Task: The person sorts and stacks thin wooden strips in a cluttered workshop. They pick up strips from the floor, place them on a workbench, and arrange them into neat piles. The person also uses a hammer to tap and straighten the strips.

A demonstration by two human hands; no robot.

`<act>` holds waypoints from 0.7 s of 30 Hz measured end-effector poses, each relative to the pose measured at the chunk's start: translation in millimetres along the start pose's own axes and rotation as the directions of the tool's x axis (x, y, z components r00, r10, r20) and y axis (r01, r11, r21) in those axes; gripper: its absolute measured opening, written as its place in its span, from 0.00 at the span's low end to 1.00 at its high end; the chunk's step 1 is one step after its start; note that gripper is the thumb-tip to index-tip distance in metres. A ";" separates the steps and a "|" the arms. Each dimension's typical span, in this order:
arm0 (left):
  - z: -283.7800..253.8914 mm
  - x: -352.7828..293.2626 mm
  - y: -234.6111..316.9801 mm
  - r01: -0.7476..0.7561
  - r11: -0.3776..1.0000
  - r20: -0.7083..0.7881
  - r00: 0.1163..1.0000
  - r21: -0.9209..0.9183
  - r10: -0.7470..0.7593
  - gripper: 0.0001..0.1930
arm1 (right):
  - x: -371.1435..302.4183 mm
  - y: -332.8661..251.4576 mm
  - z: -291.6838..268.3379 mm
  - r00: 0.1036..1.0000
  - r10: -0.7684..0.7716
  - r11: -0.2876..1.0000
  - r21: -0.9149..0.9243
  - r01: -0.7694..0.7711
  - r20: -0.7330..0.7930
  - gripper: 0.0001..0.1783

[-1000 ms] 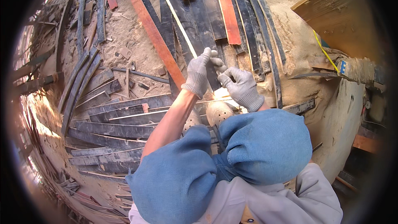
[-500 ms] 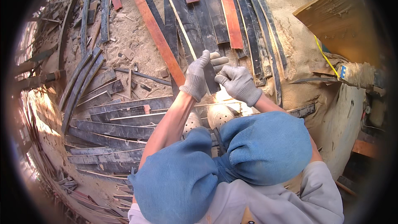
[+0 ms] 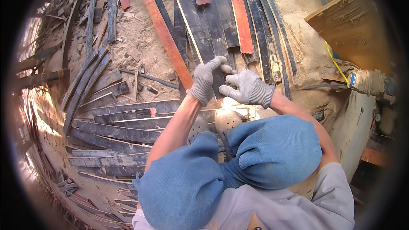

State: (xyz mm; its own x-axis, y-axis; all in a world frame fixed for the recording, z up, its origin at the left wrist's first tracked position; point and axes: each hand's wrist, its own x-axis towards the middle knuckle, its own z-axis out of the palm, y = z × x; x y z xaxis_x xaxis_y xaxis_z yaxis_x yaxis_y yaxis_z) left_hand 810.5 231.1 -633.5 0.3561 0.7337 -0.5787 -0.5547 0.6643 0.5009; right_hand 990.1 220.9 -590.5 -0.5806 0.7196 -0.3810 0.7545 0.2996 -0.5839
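Note:
My left hand [image 3: 206,80], in a grey knitted glove, is closed around a long black wooden strip [image 3: 217,81] near its close end. Its thumb lies across the top and its fingertips show past the right edge. The strip runs away from me among other boards. My right hand [image 3: 248,87], gloved alike, is beside the strip's right edge, with thumb and forefinger apart; whether its fingertips touch the wood I cannot tell. My knees in blue trousers [image 3: 272,151] are bent below, and a light shoe with holes [image 3: 227,121] shows under the hands.
Several dark strips [image 3: 123,131] lie piled to the left. Red-faced boards [image 3: 164,30] lie ahead among black ones. Sandy ground [image 3: 304,38] spreads at the right, near a leaning plywood panel [image 3: 345,21] and a yellow cord [image 3: 335,62]. Scrap wood litters the far left.
My right hand has loosened from a closed pinch at the strip's edge, its thumb and forefinger now apart. My left hand keeps its hold, its thumb now lying further across the strip.

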 end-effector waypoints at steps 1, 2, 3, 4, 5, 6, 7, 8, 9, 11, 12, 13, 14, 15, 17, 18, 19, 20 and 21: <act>2.0 -0.9 -0.4 0.057 0.998 -0.086 0.995 -0.021 -0.059 0.16 | -0.7 -3.2 3.0 0.999 0.045 0.998 0.037 -0.046 0.017 0.28; 4.9 -0.5 -1.3 0.046 0.997 -0.096 0.994 -0.061 -0.052 0.11 | -0.2 -5.7 4.8 0.997 0.071 0.995 -0.073 -0.071 -0.008 0.36; 5.4 -1.4 -1.5 0.012 1.000 -0.112 0.994 -0.022 -0.014 0.10 | -0.7 -7.5 5.5 0.999 0.049 0.994 -0.096 -0.047 0.022 0.38; 5.6 -2.2 -2.5 -0.004 1.000 -0.119 0.993 -0.005 0.003 0.10 | 0.2 -8.9 4.6 0.999 0.043 0.989 -0.142 -0.040 0.016 0.40; 4.3 -2.9 -3.2 -0.028 1.000 -0.116 0.993 0.003 0.028 0.09 | 0.3 -10.4 3.2 1.000 -0.007 0.984 -0.178 0.001 -0.031 0.42; 2.6 -4.0 -4.9 -0.060 0.998 -0.116 0.991 0.015 0.061 0.07 | 1.9 -11.9 0.0 1.000 -0.012 0.982 -0.190 0.016 0.017 0.45; 0.5 -4.0 -6.7 -0.044 0.997 -0.187 0.981 0.070 0.056 0.07 | 2.8 -15.6 -1.8 0.998 0.047 0.972 -0.232 -0.035 0.046 0.45; -1.5 -4.1 -9.3 -0.045 0.993 -0.203 0.977 0.107 0.067 0.07 | 4.5 -20.0 -4.7 0.998 0.056 0.970 -0.240 -0.045 0.038 0.45; -3.0 -3.1 -12.0 -0.092 0.989 -0.162 0.981 0.119 0.111 0.07 | 5.8 -27.6 -5.1 0.997 0.052 0.976 -0.215 -0.038 0.058 0.46; -2.0 3.6 -17.2 -0.038 0.980 -0.260 0.961 0.195 0.089 0.06 | 8.5 -47.0 -5.6 0.992 0.099 0.959 -0.274 -0.076 0.072 0.42; 1.7 10.4 -19.6 -0.015 0.973 -0.291 0.953 0.232 0.084 0.06 | 8.8 -59.9 -2.8 0.977 0.195 0.925 -0.348 -0.153 0.088 0.41; 3.8 15.3 -20.8 0.058 0.956 -0.380 0.923 0.287 0.058 0.06 | 9.2 -72.4 0.3 0.986 0.028 0.970 -0.242 0.012 0.162 0.37; 8.1 23.9 -20.3 0.083 0.974 -0.370 0.929 0.212 0.001 0.08 | 7.6 -84.8 4.6 0.974 -0.075 0.975 -0.187 0.116 0.215 0.33; 11.6 31.7 -18.4 0.095 0.996 -0.342 0.935 0.002 -0.088 0.11 | 6.4 -90.3 4.0 0.934 -0.224 0.966 -0.064 0.250 0.278 0.30; 11.8 40.2 -10.8 0.018 0.997 -0.101 0.995 0.073 -0.010 0.12 | -2.0 -89.8 -0.3 0.949 -0.246 0.965 -0.047 0.259 0.196 0.23; 7.8 38.0 -6.0 -0.026 0.999 -0.050 0.998 -0.028 0.025 0.12 | -8.6 -85.0 -4.2 0.968 -0.251 0.968 0.007 0.251 -0.021 0.23; 5.2 39.8 1.8 -0.077 0.997 -0.017 0.997 -0.028 0.076 0.14 | -11.4 -68.1 -16.0 0.965 -0.118 0.991 0.034 0.130 -0.236 0.23; -0.6 33.3 5.2 -0.005 0.996 -0.057 0.998 0.086 0.010 0.16 | -20.5 -54.8 -24.2 0.928 0.134 0.987 0.127 -0.095 -0.347 0.23; -5.1 30.1 9.7 0.019 0.986 -0.138 0.990 0.164 0.004 0.19 | -24.4 -40.9 -28.5 0.870 0.307 0.922 0.347 -0.171 -0.387 0.20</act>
State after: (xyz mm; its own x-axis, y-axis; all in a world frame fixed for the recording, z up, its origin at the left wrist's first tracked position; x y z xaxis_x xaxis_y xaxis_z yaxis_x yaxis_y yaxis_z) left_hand 812.0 258.9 -649.3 0.2468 0.7095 -0.6600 -0.4171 0.6926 0.5886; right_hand 982.1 208.9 -537.0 -0.1551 0.9600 -0.2331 0.6889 -0.0640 -0.7221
